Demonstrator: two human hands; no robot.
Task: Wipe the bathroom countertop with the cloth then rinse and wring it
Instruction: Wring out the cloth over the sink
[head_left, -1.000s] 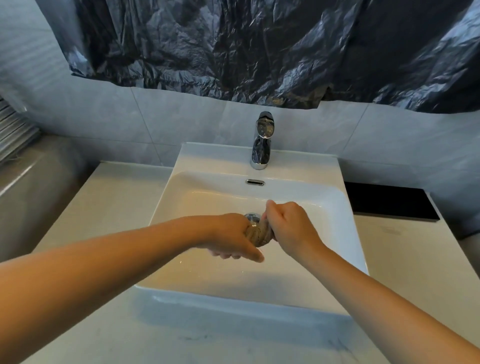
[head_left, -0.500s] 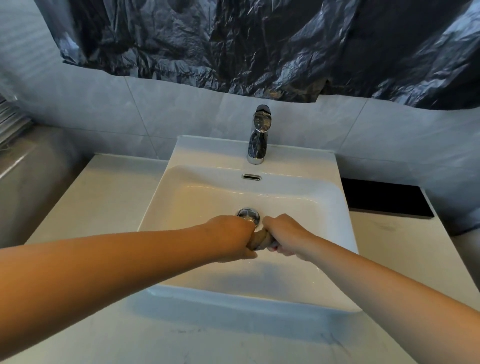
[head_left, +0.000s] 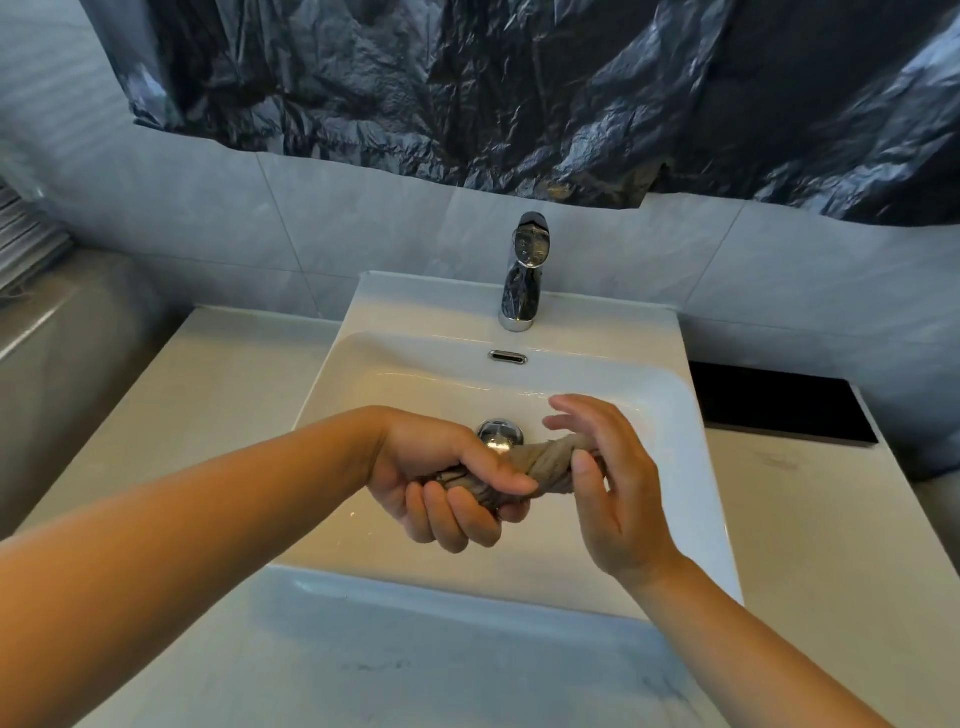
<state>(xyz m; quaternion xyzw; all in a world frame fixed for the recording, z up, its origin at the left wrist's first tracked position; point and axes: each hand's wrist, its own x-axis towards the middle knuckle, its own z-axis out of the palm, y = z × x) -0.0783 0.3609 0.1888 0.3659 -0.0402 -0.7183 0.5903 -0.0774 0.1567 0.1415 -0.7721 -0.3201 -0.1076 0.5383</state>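
Cloth (head_left: 540, 462) end inside left hand (head_left: 441, 483)

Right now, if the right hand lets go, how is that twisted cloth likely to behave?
The cloth looks soft and floppy: it probably unwinds and droops from the left hand, which grips one end. The right hand has open fingers, barely pinching. Likely damp, so a bit heavy; drips would land in the sink basin.

Head view: above the near edge of the sink (head_left: 670, 358), close.
Facing: forward and down, toward the faucet (head_left: 523, 275) behind the sink.
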